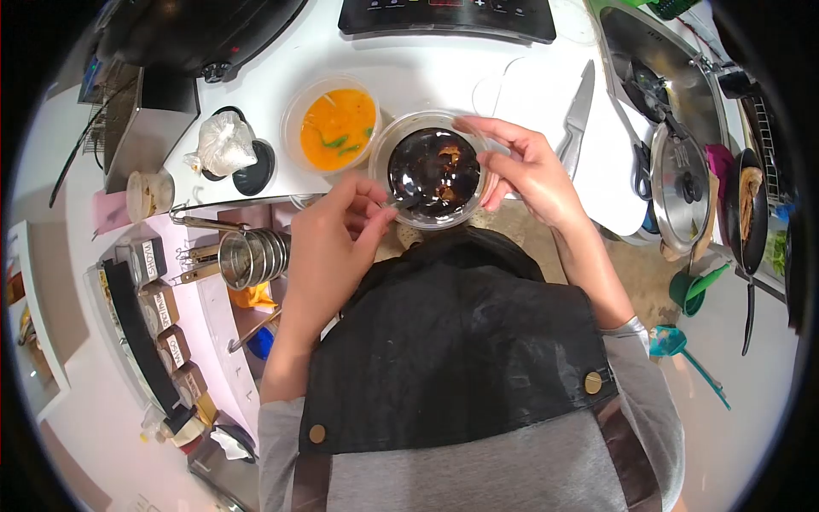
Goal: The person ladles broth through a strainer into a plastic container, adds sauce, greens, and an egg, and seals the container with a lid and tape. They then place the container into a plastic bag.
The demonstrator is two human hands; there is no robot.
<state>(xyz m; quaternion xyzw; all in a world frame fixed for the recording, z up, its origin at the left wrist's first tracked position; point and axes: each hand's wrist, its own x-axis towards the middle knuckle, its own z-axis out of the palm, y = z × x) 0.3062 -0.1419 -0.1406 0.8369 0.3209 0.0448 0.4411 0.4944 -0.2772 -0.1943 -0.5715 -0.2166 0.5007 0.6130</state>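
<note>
A clear round plastic bowl (380, 168) of dark brown liquid with several brown pieces is at the near edge of the white counter. My right hand (529, 166) grips its right rim, thumb and fingers closed around the side. At the lower left rim, my left hand (337, 235) pinches a thin shiny utensil (404, 203) that reaches into the liquid; its kind I cannot tell. Just left of the bowl stands a second clear container (293, 128) holding orange liquid (333, 119) with green pieces.
A knife (577, 119) lies on the white cutting board (601, 183) at right, with scissors (640, 162) and a pot lid (680, 183) beyond. An induction cooker (448, 21) is at the back. A tied plastic bag (226, 145) sits at left. Strainers (253, 258) hang below.
</note>
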